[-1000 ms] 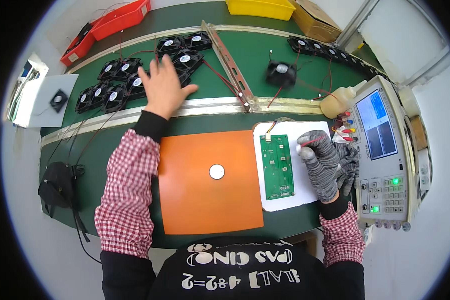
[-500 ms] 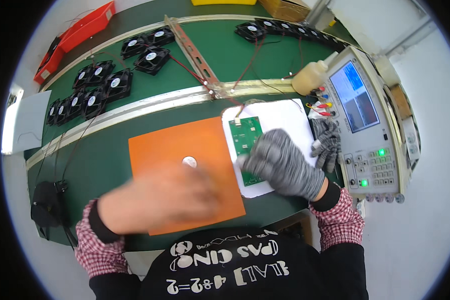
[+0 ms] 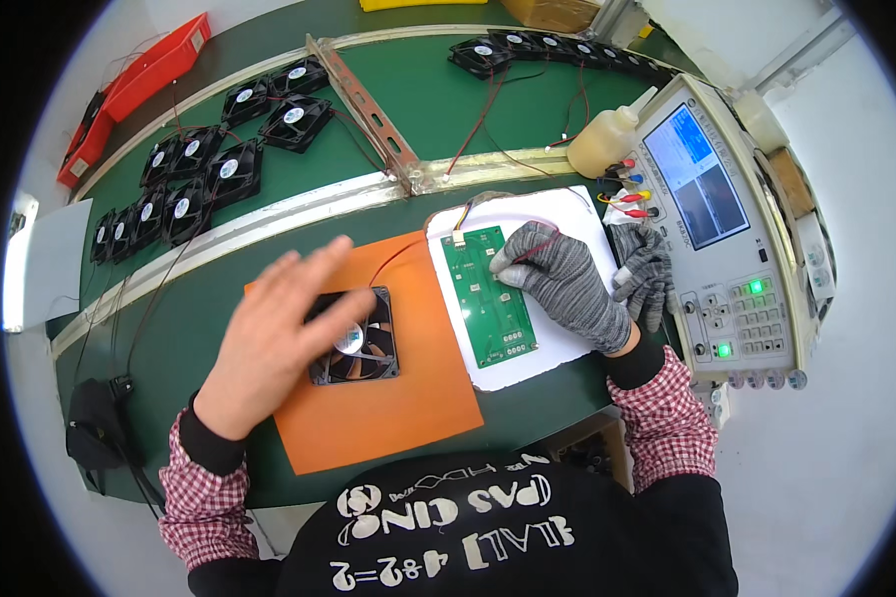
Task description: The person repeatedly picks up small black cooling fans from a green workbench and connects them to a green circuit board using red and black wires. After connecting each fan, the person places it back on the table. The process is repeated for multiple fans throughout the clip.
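Note:
A black square cooling fan point(image 3: 373, 366) with a round white label lies on an orange mat point(image 3: 418, 398). Above it is my bare left hand point(image 3: 279, 323), fingers spread, thumb over the fan's label; I cannot tell whether it touches. From the fan, a red lead point(image 3: 395, 261) runs right toward the green circuit board point(image 3: 488, 318), which rests on a white pad point(image 3: 577, 214). My right hand point(image 3: 562, 284), in a grey knit glove, pinches at the board's upper right side. A loop of the fan's lead shows over its fingers; the lead's end is hidden in the pinch.
Several more black fans point(image 3: 234, 171) stand along the back left, others point(image 3: 483, 58) at the back right. A slotted metal bar point(image 3: 363, 104) divides them. On the right are a test instrument point(image 3: 737, 269) with a lit screen, a squeeze bottle point(image 3: 604, 141) and a spare grey glove point(image 3: 645, 274).
The fan now sits on the mat, where a white disc showed before. My left hand, blurred earlier, has moved up and left with fingers spread. My gloved hand has shifted up the board.

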Tool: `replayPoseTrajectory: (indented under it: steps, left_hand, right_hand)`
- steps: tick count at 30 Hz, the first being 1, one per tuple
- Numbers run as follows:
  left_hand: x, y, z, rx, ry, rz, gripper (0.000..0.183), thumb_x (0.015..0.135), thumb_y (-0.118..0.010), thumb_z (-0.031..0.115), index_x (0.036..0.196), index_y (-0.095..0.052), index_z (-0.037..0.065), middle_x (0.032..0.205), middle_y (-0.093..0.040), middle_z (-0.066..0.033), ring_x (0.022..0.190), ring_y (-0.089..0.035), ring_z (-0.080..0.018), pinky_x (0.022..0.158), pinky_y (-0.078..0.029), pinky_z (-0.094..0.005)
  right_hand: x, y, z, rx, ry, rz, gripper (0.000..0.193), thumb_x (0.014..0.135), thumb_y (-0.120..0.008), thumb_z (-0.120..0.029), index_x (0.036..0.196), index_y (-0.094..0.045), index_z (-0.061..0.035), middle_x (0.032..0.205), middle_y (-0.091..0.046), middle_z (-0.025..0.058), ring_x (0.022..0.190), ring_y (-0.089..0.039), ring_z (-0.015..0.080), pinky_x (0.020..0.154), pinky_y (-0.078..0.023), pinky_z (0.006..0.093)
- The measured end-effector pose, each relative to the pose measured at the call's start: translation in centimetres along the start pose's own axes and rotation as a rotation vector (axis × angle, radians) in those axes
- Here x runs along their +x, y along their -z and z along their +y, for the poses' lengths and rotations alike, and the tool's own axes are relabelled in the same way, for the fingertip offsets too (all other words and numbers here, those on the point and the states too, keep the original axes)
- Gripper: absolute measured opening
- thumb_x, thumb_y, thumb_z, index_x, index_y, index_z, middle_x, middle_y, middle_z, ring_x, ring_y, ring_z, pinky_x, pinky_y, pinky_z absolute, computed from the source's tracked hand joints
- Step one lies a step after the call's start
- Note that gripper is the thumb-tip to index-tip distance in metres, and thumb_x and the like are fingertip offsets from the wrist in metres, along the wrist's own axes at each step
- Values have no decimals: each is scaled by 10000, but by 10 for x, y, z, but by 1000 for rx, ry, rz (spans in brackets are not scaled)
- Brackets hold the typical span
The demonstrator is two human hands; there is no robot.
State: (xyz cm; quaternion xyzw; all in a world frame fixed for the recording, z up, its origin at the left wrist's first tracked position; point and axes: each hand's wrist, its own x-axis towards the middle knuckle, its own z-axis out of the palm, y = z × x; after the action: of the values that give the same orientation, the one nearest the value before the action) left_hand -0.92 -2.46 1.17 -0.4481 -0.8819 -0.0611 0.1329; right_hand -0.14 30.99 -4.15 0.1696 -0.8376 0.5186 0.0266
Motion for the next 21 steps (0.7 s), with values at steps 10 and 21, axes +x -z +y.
replayPoseTrajectory:
  steps: [10,21]
  left_hand:
    - [-3,-27,29,-352,224,-34,1093,561,-904,337,1452,-374,-9,1273,-467,-170,1172,-430,-376,1015,-342,-486]
    - [-5,-26,28,-363,203,32,1065,517,-905,332,1414,-441,-5,1216,-506,-177,1118,-472,-376,985,-360,-485]
  right_hand:
    - [5,6,6,-304,435,-77,273,784,-652,44,1031,-660,-71,933,-665,92,913,-641,295,839,-530,396]
    - [4,8,-1,-448,463,-151,351,711,-676,-10,1046,-649,-108,922,-634,105,892,-622,320,775,-522,416]
